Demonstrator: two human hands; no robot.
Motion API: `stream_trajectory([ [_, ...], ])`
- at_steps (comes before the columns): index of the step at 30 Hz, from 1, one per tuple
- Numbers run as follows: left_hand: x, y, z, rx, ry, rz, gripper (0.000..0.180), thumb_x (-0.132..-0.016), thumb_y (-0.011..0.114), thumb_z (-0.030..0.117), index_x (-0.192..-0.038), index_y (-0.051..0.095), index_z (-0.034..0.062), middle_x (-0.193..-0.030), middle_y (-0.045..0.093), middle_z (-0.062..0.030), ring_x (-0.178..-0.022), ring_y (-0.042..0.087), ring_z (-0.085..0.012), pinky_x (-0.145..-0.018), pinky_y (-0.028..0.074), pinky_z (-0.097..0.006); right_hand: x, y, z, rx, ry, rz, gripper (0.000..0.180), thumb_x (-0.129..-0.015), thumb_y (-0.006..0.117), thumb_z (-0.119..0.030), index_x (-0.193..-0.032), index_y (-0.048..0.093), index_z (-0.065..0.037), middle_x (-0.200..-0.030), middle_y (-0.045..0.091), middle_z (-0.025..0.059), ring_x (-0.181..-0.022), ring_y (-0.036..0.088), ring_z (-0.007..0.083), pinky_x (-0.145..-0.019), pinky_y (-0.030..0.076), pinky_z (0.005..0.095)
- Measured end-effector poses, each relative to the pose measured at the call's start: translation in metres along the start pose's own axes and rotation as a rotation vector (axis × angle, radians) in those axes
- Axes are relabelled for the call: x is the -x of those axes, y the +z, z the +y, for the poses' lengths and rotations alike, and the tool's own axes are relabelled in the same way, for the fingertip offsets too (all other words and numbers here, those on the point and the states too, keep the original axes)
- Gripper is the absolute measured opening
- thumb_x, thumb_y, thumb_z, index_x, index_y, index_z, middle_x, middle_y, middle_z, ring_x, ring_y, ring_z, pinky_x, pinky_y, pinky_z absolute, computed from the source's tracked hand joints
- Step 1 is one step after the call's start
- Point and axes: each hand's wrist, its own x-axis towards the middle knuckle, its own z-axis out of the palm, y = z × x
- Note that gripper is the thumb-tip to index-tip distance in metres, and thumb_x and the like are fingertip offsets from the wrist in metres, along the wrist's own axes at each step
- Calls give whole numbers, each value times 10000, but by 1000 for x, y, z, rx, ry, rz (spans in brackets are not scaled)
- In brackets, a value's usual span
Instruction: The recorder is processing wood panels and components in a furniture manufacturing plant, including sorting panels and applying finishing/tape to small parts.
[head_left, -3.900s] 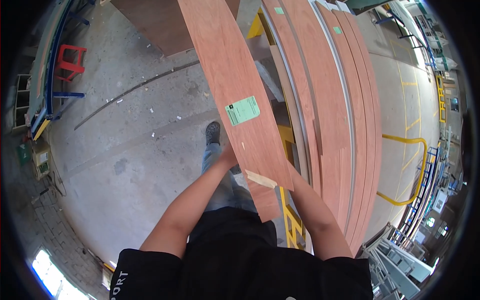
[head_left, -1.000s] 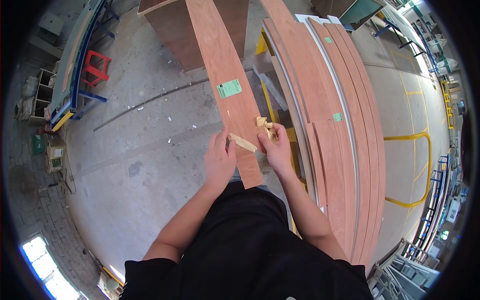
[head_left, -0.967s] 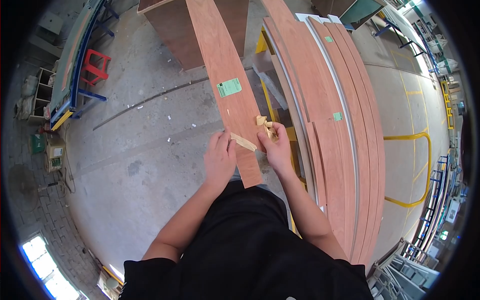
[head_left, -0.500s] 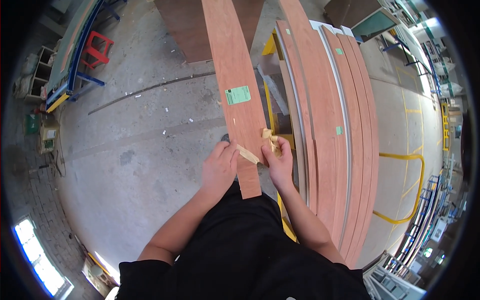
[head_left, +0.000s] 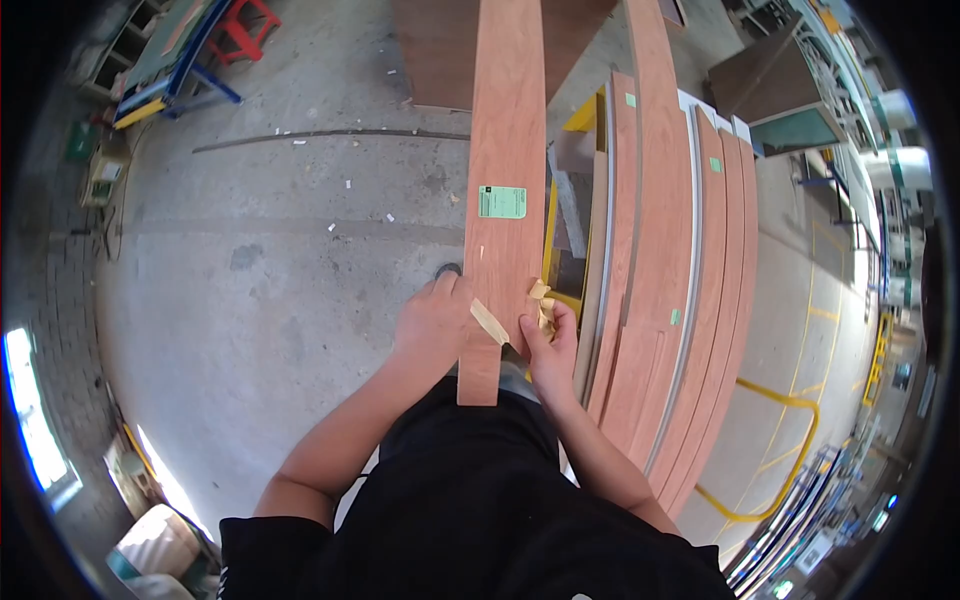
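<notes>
A long reddish-brown wooden board (head_left: 505, 130) runs away from my waist, with a green label (head_left: 502, 202) on its face. Its near end is narrower, like a notched tab. A strip of tan masking tape (head_left: 489, 322) lies slanted across the board near that end. My left hand (head_left: 430, 322) is closed at the board's left edge, beside the strip's upper end; its fingertips are partly hidden. At the right edge, my right hand (head_left: 552, 350) holds crumpled tan masking tape (head_left: 546, 312) in bent fingers, its thumb against the board.
Several similar boards (head_left: 655, 200) lie side by side on a yellow-framed rack to the right. Beyond them is a yellow tubular rail (head_left: 790, 400). A red stool (head_left: 243, 30) and a blue-framed table (head_left: 205, 75) stand at far left. Paper scraps dot the concrete floor (head_left: 270, 320).
My view has swung, shifting the scene. My left hand has moved from the tape strip to the board's left edge. The strip now lies across the board, and my right hand still holds crumpled tape.
</notes>
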Motion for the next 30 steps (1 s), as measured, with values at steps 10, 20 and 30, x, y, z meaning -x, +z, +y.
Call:
stream_trajectory([
  [10, 14, 19, 15, -130, -9, 144, 156, -797, 548, 51, -948, 511, 32, -933, 528, -142, -875, 594, -317, -742, 521, -392, -6, -5, 1, -77, 0, -97, 344, -874, 675, -103, -1151, 488, -23, -1037, 588, 63, -919, 552, 122, -818, 460, 261],
  [20, 41, 16, 28, 314, -129, 365, 261, -806, 636, 72, -1051, 559, 25, -966, 576, -138, -874, 573, -322, -762, 476, -416, -13, -10, 8, -170, -10, -157, 351, -872, 671, -90, -1155, 478, -15, -1045, 579, 72, -935, 547, 131, -836, 459, 274],
  [30, 58, 41, 47, -27, 98, 418, 117, -804, 577, 49, -913, 589, 10, -930, 579, -141, -863, 572, -327, -760, 472, -410, -17, -11, 10, -181, -6, -197, 306, -883, 661, -62, -1131, 481, -52, -1015, 585, 44, -903, 563, 110, -811, 472, 252],
])
